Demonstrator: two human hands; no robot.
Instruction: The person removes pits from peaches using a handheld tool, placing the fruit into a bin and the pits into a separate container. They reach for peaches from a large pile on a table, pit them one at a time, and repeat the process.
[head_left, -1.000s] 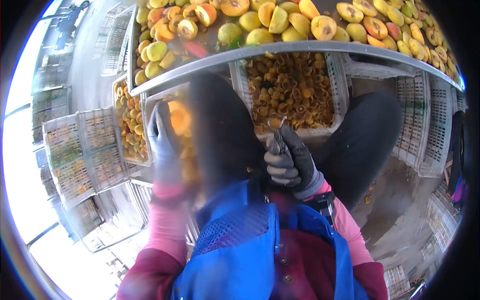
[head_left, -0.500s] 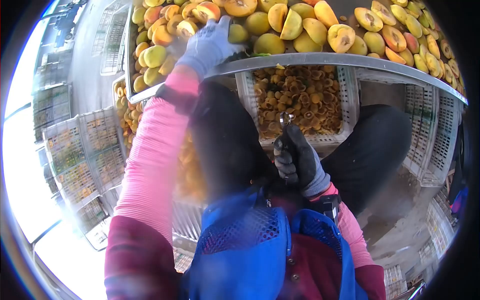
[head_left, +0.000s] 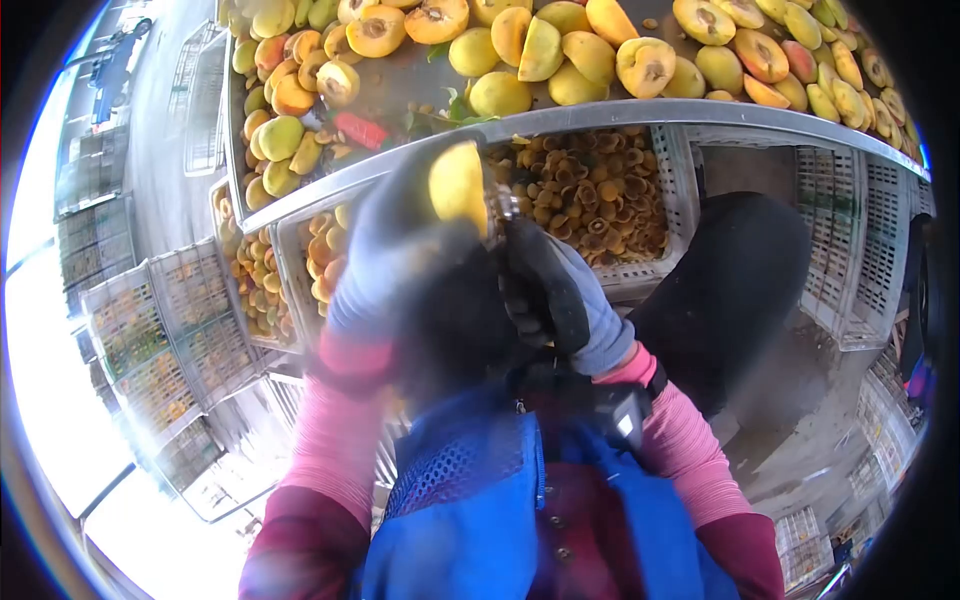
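Note:
A yellow fruit half (head_left: 458,185) is held in my left hand (head_left: 400,250), which is gloved and blurred by motion. Touching or very near the fruit's right side is a small metal tool (head_left: 503,203), whose ring-like tip sticks out of my right hand (head_left: 545,290). That hand wears a grey and black glove, its fingers wrapped round the tool. Cut fruit halves (head_left: 500,94) lie on the metal-edged table (head_left: 600,112) just beyond my hands. Below the table edge, a crate (head_left: 680,200) holds many small brown scooped-out pieces (head_left: 600,190).
Crates of fruit halves (head_left: 262,290) stand at the left, beside my leg. Stacked empty crates (head_left: 850,240) are on the right, and more crates (head_left: 165,320) are farther left. A red object (head_left: 360,130) lies on the table near its edge.
My left hand went from the left crate up to the fruit on the table, then came back with a yellow half to the tool. My right hand has shifted left and slightly up.

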